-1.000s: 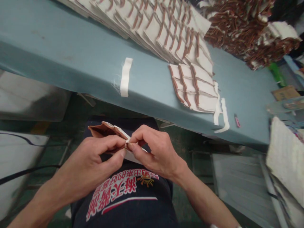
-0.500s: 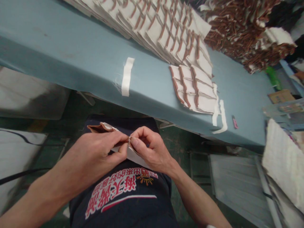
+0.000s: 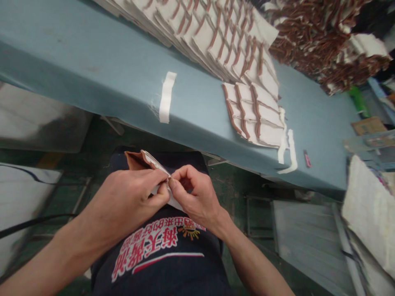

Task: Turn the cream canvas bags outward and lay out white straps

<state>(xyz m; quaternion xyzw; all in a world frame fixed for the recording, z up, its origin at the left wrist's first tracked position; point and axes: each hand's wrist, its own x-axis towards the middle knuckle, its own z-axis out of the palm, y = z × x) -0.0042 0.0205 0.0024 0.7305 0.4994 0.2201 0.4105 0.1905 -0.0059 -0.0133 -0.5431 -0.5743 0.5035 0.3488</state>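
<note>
- Head view, piece: The brown-and-white piece (image 3: 135,160) is held above the dark printed garment (image 3: 182,275), short of the blue-covered table (image 3: 92,61) and apart from it.
- Head view, hands: The left hand (image 3: 131,193) pinches the piece between thumb and bent fingers; the right hand (image 3: 197,193) pinches its edge by thumb and forefinger. The two sets of fingertips meet or nearly meet; exact contact cannot be told.
- Head view, axis: The visible length slants from upper left to lower right. Its brown end projects beyond the left hand, which covers more of it; a pale portion shows below the fingertips, between the hands.
- Head view, edges and room: The table's near edge slopes down rightward beyond both hands, with dark floor (image 3: 237,197) showing between. The white strip (image 3: 168,97) and small panel stack (image 3: 254,117) lie across that edge's far side, well apart from the hands.
</note>
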